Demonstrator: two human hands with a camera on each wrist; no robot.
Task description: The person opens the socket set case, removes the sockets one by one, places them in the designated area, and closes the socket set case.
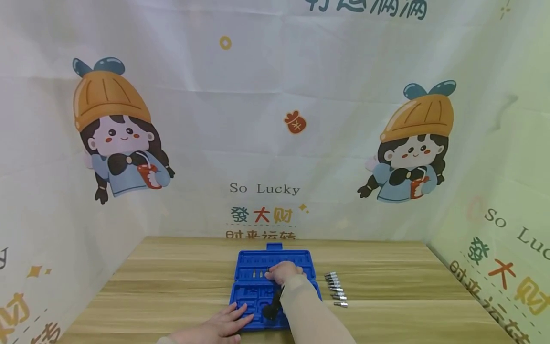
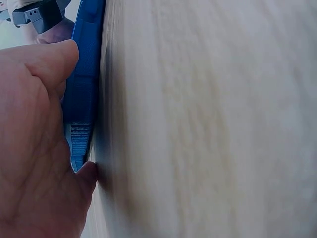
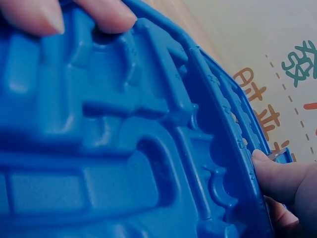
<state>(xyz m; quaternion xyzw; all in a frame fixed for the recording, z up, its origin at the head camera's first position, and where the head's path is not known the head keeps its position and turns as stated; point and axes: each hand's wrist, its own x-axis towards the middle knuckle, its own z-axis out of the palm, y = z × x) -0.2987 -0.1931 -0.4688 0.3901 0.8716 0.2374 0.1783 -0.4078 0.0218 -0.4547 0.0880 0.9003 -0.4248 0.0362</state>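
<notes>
A blue plastic tool case (image 1: 275, 327) lies opened flat on the table, its moulded tray nearer me and its lid beyond. My right hand (image 1: 287, 273) is over the lid and pinches a small metal bit (image 3: 278, 153) between thumb and finger at the slotted row. Two small bits (image 1: 257, 274) stand in the lid's slots left of that hand. My left hand (image 1: 223, 325) rests with spread fingers on the tray's front left corner; its fingertips (image 3: 116, 20) touch the blue moulding in the right wrist view. The right forearm hides part of the tray.
Several silver bit sockets (image 1: 337, 289) lie in a column on the wooden table (image 1: 172, 282), right of the case. A black wrist camera (image 1: 271, 309) sits under the right forearm above the tray. Printed cloth (image 1: 258, 143) hangs behind and at both sides.
</notes>
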